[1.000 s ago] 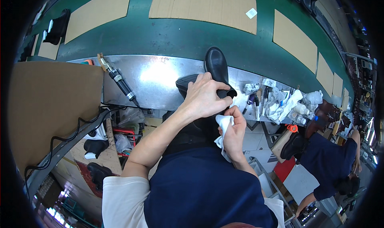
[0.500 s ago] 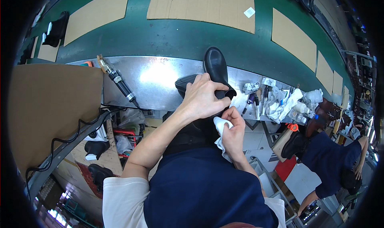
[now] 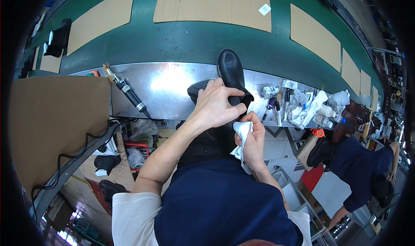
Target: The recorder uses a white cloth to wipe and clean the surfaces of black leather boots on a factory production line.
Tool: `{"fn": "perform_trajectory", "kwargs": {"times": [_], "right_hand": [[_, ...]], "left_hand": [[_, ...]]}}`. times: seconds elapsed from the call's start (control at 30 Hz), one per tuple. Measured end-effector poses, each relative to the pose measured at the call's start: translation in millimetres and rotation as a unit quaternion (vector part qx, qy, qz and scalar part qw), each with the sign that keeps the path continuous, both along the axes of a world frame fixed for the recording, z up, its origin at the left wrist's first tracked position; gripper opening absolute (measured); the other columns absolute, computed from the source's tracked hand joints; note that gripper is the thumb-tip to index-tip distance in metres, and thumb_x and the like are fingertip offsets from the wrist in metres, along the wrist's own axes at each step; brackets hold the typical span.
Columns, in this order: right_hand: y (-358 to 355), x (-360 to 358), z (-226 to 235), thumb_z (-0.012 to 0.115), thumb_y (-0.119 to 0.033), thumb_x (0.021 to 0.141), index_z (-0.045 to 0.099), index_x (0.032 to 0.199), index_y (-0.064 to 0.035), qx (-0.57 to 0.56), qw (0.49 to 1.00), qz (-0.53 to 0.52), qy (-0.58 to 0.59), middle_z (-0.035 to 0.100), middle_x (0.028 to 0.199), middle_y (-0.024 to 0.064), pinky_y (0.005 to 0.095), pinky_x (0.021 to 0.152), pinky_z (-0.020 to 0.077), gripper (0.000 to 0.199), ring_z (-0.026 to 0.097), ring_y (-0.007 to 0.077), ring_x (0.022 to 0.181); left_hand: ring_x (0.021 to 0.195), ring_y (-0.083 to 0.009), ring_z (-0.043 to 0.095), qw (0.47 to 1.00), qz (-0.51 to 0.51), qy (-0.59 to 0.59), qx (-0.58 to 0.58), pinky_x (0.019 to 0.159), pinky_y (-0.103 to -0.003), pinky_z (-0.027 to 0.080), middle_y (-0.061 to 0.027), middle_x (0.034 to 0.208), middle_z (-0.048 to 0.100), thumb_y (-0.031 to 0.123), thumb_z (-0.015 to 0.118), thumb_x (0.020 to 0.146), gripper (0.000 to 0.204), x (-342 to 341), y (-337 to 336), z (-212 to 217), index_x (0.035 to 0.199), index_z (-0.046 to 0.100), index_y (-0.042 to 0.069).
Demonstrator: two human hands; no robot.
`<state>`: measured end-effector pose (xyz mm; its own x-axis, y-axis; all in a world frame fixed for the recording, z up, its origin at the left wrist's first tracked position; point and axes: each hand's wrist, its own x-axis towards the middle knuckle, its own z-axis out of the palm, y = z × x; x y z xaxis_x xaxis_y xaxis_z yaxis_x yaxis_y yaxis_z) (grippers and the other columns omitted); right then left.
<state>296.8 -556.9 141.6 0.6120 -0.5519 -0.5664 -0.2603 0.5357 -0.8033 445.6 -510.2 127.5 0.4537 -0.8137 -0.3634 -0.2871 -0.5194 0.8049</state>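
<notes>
A glossy black boot (image 3: pixel 231 66) lies on the metal bench with its toe pointing away from me. My left hand (image 3: pixel 216 102) bends over its upper part, thumb and fingers closed on the leather near the opening. Under and left of that hand a second dark boot (image 3: pixel 195 90) shows in part. My right hand (image 3: pixel 253 138) is closed round a crumpled white cloth (image 3: pixel 242 140), its fingertips up near the boot's shaft. The fingertips of both hands are partly hidden.
A black powered hand tool (image 3: pixel 129 92) lies at the bench's left. Markers (image 3: pixel 277 110), crumpled white tissue (image 3: pixel 304 112) and small clear bottles (image 3: pixel 322 120) crowd the right. Beyond is a green surface (image 3: pixel 181 43) with cardboard sheets (image 3: pixel 212 8). Another person (image 3: pixel 359 172) works at the right.
The right hand has turned slightly and the cloth shows more in front of it. The left hand keeps its hold on the boot. The whole view has shifted a little.
</notes>
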Motion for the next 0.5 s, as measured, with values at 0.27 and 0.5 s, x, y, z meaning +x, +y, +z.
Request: {"fn": "perform_trajectory", "kwargs": {"times": [0.27,0.5], "right_hand": [[1,1,1,0.040,0.007,0.079,0.042,0.077,-0.0045,0.002,1.000,0.000,0.022,0.045,0.068,-0.0007,0.0177,0.056,0.0335,0.012,0.043,0.0024,0.062],[2,2,-2,0.042,0.005,0.081,0.042,0.077,-0.0046,-0.034,0.999,0.006,0.010,0.044,0.066,-0.0023,0.0171,0.054,0.0322,0.011,0.042,0.0019,0.060]], "left_hand": [[0.082,-0.0245,0.050,1.000,0.001,0.001,0.005,0.075,-0.033,0.042,-0.0107,0.080,0.047,0.031,0.066,0.064,0.043,-1,1,3,0.103,0.069,0.011],[0.081,-0.0241,0.050,1.000,-0.004,-0.002,0.005,0.075,-0.033,0.042,-0.0100,0.080,0.047,0.031,0.066,0.064,0.043,1,0,2,0.103,0.069,0.011]]}}
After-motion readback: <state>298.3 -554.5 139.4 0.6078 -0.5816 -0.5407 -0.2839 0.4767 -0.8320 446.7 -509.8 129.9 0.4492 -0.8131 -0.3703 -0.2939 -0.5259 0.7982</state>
